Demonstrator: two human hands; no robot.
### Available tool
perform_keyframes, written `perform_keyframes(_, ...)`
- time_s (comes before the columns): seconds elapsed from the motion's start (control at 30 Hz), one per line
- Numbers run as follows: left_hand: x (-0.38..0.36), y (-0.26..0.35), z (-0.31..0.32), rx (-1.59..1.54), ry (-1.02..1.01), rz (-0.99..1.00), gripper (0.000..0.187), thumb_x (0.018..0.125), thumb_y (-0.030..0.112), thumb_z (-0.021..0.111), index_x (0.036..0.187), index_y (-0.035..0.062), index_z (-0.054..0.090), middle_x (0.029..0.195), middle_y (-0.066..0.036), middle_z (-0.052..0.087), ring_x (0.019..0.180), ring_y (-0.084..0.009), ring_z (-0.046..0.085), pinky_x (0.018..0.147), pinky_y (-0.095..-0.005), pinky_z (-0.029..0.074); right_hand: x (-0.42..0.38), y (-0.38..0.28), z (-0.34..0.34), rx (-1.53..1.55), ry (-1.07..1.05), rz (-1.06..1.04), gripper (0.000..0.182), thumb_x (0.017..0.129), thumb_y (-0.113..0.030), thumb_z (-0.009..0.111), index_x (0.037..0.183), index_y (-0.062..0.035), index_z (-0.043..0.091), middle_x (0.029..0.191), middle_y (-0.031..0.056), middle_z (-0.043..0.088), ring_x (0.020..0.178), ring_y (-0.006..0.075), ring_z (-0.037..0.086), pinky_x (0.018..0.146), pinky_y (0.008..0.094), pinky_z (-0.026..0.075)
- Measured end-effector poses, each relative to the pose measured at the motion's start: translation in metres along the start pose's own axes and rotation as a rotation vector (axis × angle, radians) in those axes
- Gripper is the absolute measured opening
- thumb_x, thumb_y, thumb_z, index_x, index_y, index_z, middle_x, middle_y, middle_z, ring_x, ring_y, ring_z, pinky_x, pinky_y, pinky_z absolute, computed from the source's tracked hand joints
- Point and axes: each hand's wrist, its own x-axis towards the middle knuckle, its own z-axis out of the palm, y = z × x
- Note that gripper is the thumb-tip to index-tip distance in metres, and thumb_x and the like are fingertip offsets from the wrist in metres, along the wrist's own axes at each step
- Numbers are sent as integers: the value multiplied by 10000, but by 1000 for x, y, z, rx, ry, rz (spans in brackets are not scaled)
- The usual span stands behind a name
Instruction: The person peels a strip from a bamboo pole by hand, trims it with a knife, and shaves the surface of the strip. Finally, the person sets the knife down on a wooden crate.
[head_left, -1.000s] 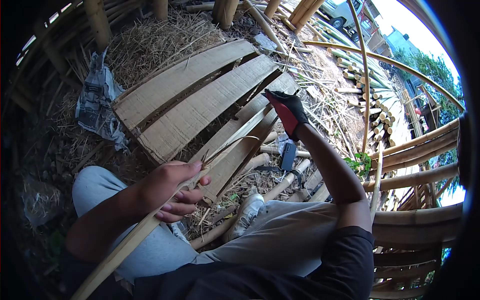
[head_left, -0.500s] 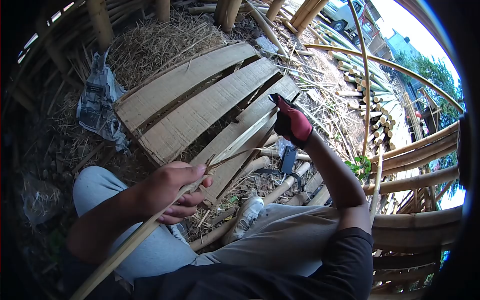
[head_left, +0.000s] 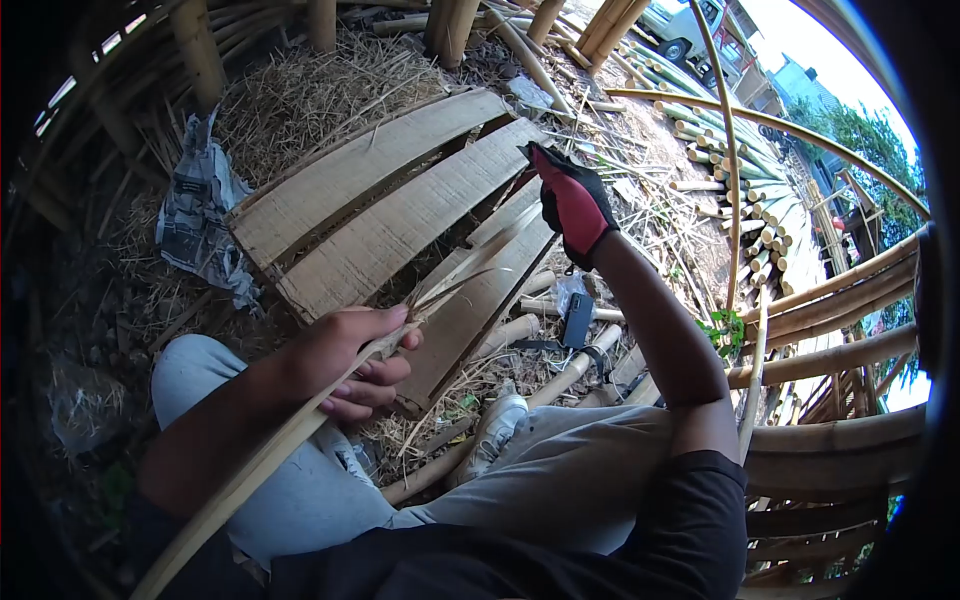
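Left hand (head_left: 345, 355): grip clamped on bamboo strip (head_left: 250, 470). Gloved right hand (head_left: 572, 205): raised, closed on a thin sliver (head_left: 470, 262).

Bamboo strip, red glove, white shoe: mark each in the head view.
bamboo strip (head_left: 262, 462), head view, on its flat middle below the bare hand
red glove (head_left: 574, 207), head view, on the red back
white shoe (head_left: 496, 424), head view, on its upper
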Motion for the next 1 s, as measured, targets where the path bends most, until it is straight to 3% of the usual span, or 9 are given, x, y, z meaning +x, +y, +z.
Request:
perform_keyframes(0.27,3,-2,-7,-33,-49,-5,291,1026,400,343,963,131,434,572,39,292,379,-59,253,278,-209,238,56,52,-56,-373,74,18,246,917,-280,608,794,-69,644,584,-6,505,480,100,439,471,301,328)
perform_keyframes(0.3,2,-1,-6,-28,-46,-6,292,1026,400,342,963,131,434,571,39,291,378,-58,253,278,-207,237,59,49,-59,-594,90,6,268,915,-267,591,858,-17,668,651,82,594,555,172,536,549,348,402)
perform_keyframes(0.43,2,0,-5,-26,-36,-7,293,1025,402,340,961,131,432,568,40,289,377,-55,252,275,-205,239,65,57,-64,-848,78,-161,306,901,-301,593,998,-28,691,846,201,677,754,287,617,699,399,451)
perform_keyframes(0.53,1,1,-3,-23,-32,-12,293,1024,402,340,962,130,430,568,41,288,373,-55,253,272,-204,243,62,57,-64,-854,91,19,307,885,-309,614,931,-15,689,763,138,654,689,229,588,648,374,436)
perform_keyframes(0.57,2,1,-3,-20,-32,-13,293,1024,403,341,962,130,430,568,41,289,372,-55,254,272,-204,245,59,55,-62,-651,85,35,308,875,-307,626,853,-4,677,691,55,594,632,158,520,599,340,404)
perform_keyframes(0.67,3,1,-5,-50,-58,-31,295,1024,406,336,966,131,429,570,41,292,368,-54,256,269,-205,247,53,59,-54,-503,126,117,482,898,-513,599,695,-76,606,598,-7,495,533,120,407,507,329,314)
perform_keyframes(0.8,1,0,-9,-93,-73,-63,303,1025,419,327,971,137,425,576,41,297,366,-54,257,271,-202,244,27,54,-31,-795,52,-71,484,922,-491,543,652,-91,567,569,2,479,493,118,375,482,320,301)
perform_keyframes(0.9,2,-1,-7,-84,-67,-66,307,1024,429,327,974,142,423,579,42,296,366,-54,255,274,-198,242,59,72,-61,-476,165,146,470,933,-483,538,632,-122,523,549,-13,420,453,120,320,445,328,252)
perform_keyframes(1.0,3,1,-9,-93,-75,-64,304,1023,431,333,975,144,424,580,42,294,368,-53,254,277,-197,240,22,58,-24,-485,95,209,453,913,-438,576,648,-71,584,560,-13,428,532,104,356,499,327,273)
